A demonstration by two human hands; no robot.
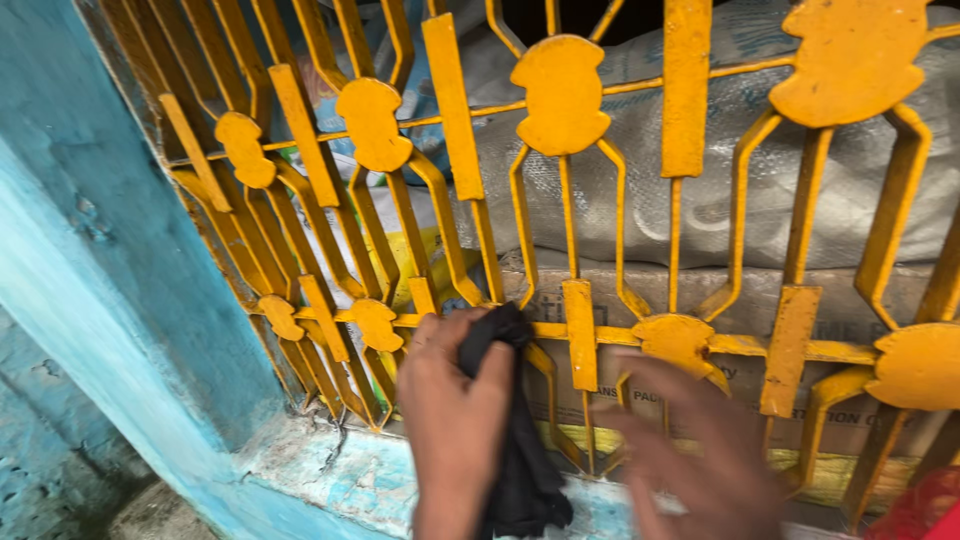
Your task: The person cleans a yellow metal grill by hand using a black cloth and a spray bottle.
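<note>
The yellow grille (565, 200) blocked passage with narrow gaps between its bars; behind the grille, grey sacks (640, 180) and a cardboard box (640, 285) filled the space; before it lay open room

We see the left hand (455, 415) raised, fingers curled tight in a closed grip; right hand (700, 450) blurred, fingers spread loose.
</note>
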